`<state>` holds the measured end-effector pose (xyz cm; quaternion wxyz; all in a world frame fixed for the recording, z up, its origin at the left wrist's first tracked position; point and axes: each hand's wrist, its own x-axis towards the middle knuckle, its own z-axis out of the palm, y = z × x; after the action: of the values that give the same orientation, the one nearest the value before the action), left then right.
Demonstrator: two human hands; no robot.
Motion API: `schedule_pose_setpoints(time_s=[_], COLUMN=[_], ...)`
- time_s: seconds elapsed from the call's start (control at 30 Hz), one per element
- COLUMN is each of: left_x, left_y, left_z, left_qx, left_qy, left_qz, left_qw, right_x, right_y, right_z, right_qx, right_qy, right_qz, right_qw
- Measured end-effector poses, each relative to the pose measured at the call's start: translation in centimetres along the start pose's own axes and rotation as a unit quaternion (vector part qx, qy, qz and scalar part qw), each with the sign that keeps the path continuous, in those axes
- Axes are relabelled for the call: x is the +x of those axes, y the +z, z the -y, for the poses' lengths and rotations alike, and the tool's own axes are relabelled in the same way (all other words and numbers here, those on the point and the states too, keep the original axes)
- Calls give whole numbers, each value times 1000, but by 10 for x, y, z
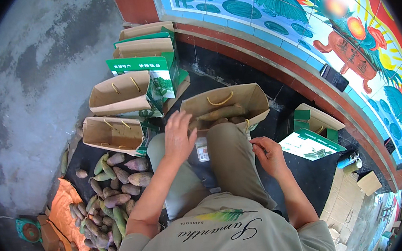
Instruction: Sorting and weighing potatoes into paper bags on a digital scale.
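Between my knees stands a tall brown cardboard carton (194,104) with yellow cord handles. Inside lie several long root vegetables (224,113), brownish green and radish-like. My left hand (179,136) is at the carton's left end, its fingers stretched out along the edge and the thumb apart; it holds nothing I can see. Beside my right knee is my right hand (269,155), below the carton's near right corner. Its fingers are curled in toward the thumb, and whatever they pinch, if anything, is too small to make out.
To the left, a pile of green and purplish roots (103,215) lies partly on an orange sheet (64,204). Open cartons (111,138) stand in a row beyond it. Another green-and-white carton (312,139) sits right, near bottles (350,161). A painted tile wall (267,5) rises ahead.
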<state>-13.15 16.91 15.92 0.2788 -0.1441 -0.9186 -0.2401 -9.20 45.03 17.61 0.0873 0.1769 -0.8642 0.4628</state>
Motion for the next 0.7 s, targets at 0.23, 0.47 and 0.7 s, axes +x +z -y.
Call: schedule_pose_setpoints(time_s=[0.23, 0.47, 0.7], left_x=[17, 80, 67], left_y=[43, 61, 133], left_z=[52, 19, -14], left_qx=[59, -3, 85], left_qy=[-32, -84, -3], left_qz=[326, 401, 518], left_qw=[943, 912, 851], right_x=[66, 134, 187], right_y=[26, 47, 84], right_z=[-51, -110, -157], right_qx=[10, -108, -271], right_qy=[-5, -79, -138], right_qz=[-17, -62, -95], right_qw=[1000, 989, 948])
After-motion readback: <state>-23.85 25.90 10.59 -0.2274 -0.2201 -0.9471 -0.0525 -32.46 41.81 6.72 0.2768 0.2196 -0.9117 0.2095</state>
